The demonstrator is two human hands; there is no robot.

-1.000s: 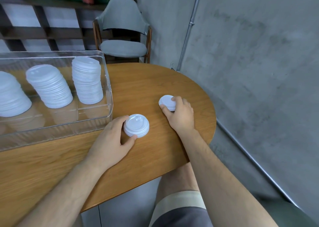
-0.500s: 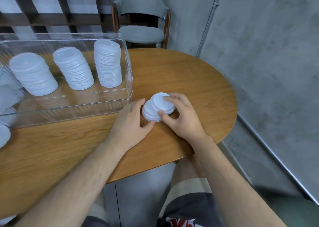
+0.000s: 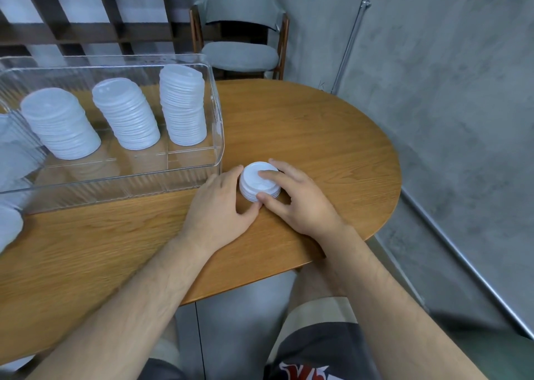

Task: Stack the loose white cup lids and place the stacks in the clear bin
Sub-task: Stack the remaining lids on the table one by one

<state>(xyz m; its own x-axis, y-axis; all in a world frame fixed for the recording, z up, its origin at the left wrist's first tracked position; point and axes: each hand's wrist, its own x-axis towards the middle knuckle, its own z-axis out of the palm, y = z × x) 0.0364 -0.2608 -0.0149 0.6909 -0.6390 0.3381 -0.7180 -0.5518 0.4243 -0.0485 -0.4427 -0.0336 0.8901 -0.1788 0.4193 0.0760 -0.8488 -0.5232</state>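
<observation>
Lids form a short, even white stack, gripped by left hand and right hand fingers.

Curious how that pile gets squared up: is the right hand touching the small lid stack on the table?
Touching. The head view shows the right hand with a fingertip on top of the small lid stack and its thumb against the near side.

The small stack of lids is white, like the taller stacks in the clear, ribbed bin. The worktop is warm brown wood grain. The chair has grey cushions and a dark brown frame. The wall is mottled grey. The shorts are dark grey with a red-and-white print.
</observation>
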